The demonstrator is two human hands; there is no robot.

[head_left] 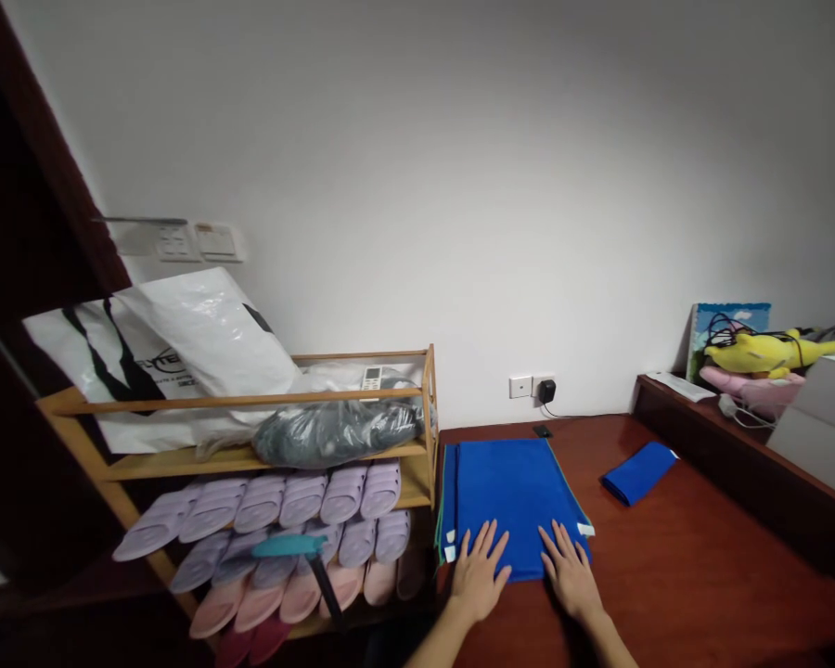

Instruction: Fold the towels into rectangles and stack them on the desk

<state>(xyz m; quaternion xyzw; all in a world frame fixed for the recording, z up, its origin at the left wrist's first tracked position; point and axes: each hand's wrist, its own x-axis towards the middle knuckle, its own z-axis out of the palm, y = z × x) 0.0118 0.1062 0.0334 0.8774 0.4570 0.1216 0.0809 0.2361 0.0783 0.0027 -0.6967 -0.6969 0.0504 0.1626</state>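
A stack of flat blue cloths (507,501) with green edging and small white tags lies on the reddish-brown table. My left hand (479,577) rests flat on its near left part, fingers spread. On the near right part lies my right hand (569,571), also flat with fingers apart, close to a white tag (585,530). Neither hand grips anything. To the right, apart from the stack, is a smaller folded blue cloth (640,472) with a white tag at its far corner.
A wooden rack (129,470) at the left holds several slippers (306,496), a white bag (201,348) and a plastic-wrapped dark bundle (338,431). A black plug (546,391) sits in the wall. On the raised ledge (724,431) at right lies a yellow plush toy (755,353).
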